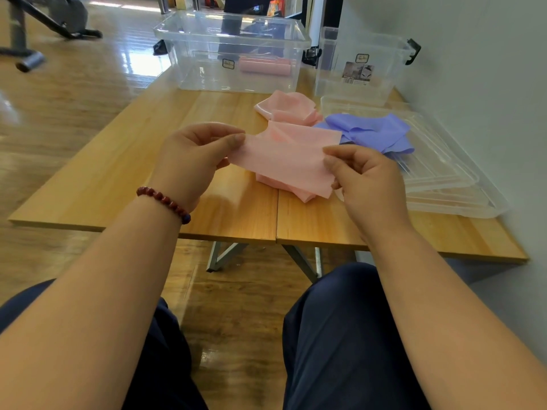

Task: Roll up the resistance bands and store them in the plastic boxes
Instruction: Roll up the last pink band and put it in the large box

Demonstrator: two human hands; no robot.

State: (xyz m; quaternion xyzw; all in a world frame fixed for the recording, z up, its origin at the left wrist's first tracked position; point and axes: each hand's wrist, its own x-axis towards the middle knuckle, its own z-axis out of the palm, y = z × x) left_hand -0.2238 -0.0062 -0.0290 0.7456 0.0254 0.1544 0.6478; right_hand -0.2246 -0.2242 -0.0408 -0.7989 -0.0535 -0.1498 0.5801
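Left hand [189, 161] and right hand [367, 179] pinch pink band [284, 161] (box labels [228, 63] illegible).

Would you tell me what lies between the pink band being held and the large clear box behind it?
Another pink band, crumpled, lies on the table there, short of the box; the head view shows it.

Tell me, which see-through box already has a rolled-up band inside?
The larger clear plastic box, far left on the wooden table: a rolled pink band lies inside. The smaller clear box to its right shows none.
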